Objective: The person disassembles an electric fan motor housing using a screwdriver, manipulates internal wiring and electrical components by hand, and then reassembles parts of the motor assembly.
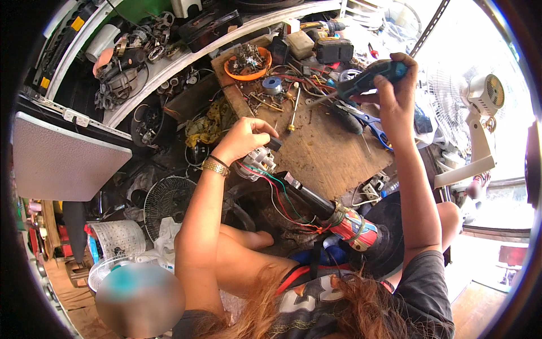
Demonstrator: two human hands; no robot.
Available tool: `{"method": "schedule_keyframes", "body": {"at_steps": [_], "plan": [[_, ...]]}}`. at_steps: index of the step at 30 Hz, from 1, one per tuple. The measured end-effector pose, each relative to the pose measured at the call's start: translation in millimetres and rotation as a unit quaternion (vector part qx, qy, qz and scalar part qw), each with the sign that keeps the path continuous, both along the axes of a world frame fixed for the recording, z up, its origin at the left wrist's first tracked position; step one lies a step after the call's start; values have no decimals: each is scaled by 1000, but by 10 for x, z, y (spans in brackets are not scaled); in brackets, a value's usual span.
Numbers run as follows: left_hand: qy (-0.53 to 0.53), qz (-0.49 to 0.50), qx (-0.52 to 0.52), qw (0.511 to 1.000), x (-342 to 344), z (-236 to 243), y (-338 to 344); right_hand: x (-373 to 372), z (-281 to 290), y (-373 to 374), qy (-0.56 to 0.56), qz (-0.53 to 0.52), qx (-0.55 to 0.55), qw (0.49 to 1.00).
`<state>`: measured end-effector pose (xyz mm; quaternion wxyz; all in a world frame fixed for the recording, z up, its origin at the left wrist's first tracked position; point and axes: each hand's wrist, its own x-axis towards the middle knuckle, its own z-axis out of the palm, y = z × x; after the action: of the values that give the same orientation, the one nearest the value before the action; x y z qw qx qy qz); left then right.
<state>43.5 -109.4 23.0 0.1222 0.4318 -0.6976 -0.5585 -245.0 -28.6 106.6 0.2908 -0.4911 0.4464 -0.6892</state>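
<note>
My left hand [243, 137] has its fingers closed on a small black part [272, 143] at the top of a silver fan motor [259, 165]. Red, green and white wires run from the motor down along a black stand pole [306, 198] wrapped with colourful material. My right hand [395, 90] is raised over the right of the wooden board [322, 164], gripping a dark teal screwdriver [367, 79] whose shaft points down-left. Blue-handled scissors [375, 127] lie below it. A spool [271, 86] and a metal rod [294, 110] lie on the board beyond my left hand.
An orange bowl of metal bits [244, 69], a drill [316, 27] and tool clutter line the back. A white fan [483, 93] stands right, a loose fan guard [169, 203] lower left. A shelf of parts [161, 90] curves along the left. A person's blurred head [139, 294] is lower left.
</note>
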Motion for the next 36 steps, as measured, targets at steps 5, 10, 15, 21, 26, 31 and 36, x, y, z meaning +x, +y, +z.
{"method": "schedule_keyframes", "body": {"at_steps": [5,10,15,21,26,31,36], "plan": [[-16,-15,-34,999,-9,-36,-35,-254,-305,-268,93,-116,6,989],[5,-9,-9,1000,13,-68,-33,-264,-548,-320,71,-101,-8,992],[4,-14,-13,1000,1,-24,-24,-432,-469,-268,25,-111,-17,993],[-9,-10,-14,1000,-21,64,23,-45,-75,83,14,74,-34,997],[15,2,-21,1000,1,-12,8,1,33,122,15,80,-50,995],[1,-2,-32,999,1,-32,-11,61,-16,90,4,89,-32,996],[-25,-11,-14,1000,3,15,-6,51,-87,69,21,86,-17,996]]}}
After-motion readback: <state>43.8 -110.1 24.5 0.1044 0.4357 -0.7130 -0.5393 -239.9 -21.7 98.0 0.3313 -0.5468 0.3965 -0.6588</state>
